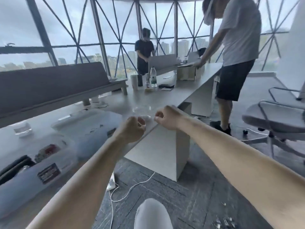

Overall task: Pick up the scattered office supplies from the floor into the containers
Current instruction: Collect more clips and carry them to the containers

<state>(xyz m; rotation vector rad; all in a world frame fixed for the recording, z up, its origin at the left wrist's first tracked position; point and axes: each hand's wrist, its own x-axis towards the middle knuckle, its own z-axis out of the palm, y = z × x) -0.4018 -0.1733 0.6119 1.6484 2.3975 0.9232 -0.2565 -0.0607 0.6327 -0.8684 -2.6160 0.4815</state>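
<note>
Both of my hands are raised over the near corner of the long grey table (165, 96). My left hand (132, 129) is curled into a fist, and anything inside it is hidden. My right hand (165, 118) pinches a small pale item between thumb and forefinger; blur hides what it is. Just beyond the hands a small clear round container (142, 111) sits on the table. Small metallic office supplies (224, 221) lie scattered on the dark carpet at the lower right.
Clear plastic boxes stand on the table to the left: a large lidded one (89, 123), one with red contents (49, 151) and a small one (21, 128). A white cable (132, 187) trails across the floor. A person (237, 63) stands by the table, with an office chair (277, 119) at right.
</note>
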